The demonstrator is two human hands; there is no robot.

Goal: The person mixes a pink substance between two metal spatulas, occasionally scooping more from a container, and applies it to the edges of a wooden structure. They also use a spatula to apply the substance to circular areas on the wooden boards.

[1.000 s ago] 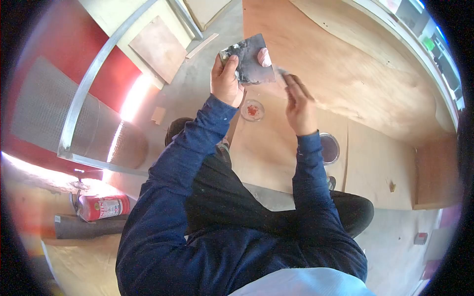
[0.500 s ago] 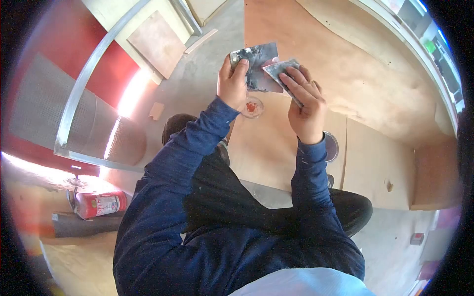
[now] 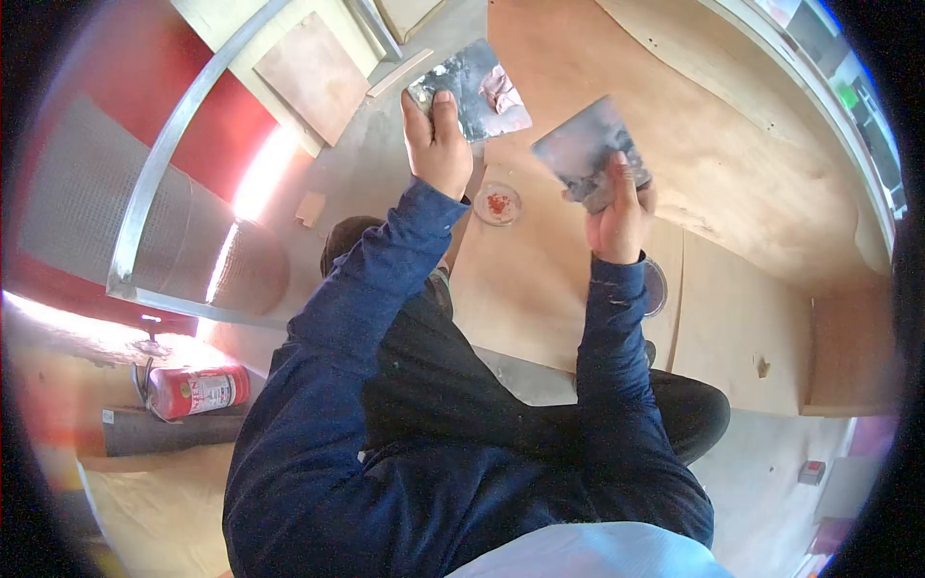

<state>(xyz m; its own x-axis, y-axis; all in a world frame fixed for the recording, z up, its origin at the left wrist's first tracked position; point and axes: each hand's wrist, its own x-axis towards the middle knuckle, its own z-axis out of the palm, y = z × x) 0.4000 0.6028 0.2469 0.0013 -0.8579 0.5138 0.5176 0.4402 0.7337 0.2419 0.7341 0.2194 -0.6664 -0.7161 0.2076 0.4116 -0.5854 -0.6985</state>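
Observation:
My left hand [image 3: 438,144] is closed on a flat metal putty spreader [image 3: 472,72], thumb on its upper face. A lump of pinkish putty [image 3: 499,89] sits near this spreader's right side, and dark and pale smears mark the rest. To the right, my right hand [image 3: 621,217] grips a second putty spreader [image 3: 583,144], its thumb lying along the smeared grey face. The two spreaders are apart. Below them, a small clear round dish [image 3: 498,204] with reddish bits inside rests on the plywood.
A plywood sheet [image 3: 540,279] lies in front of me, with a curved plywood panel [image 3: 713,125] beyond. Partly behind my right forearm is a round container [image 3: 655,287]. A metal frame [image 3: 154,183] and a red fire extinguisher [image 3: 198,390] are at left.
The spreaders, which overlapped before, are now separated. My right hand has turned its spreader so the broad face shows, and my left hand has moved up and left, with the putty lump now visible.

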